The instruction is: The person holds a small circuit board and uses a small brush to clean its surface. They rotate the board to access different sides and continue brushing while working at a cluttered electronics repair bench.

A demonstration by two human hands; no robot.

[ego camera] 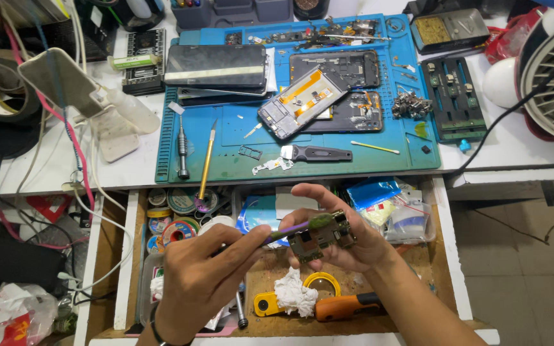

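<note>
hands (pixel 277 256) over drawer (pixel 447 256), mat (pixel 226 128) behind

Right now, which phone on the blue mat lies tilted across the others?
The opened phone frame with the orange flex strip, mid-mat. It sits diagonally atop a dark chassis; the stacked dark-screen phones at left lie straight.

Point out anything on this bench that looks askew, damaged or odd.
One opened phone lies tilted across the others on the blue mat, its insides exposed. A crumpled white tissue sits loose in the open drawer below the hands. Otherwise only the usual clutter of repair work.
</note>
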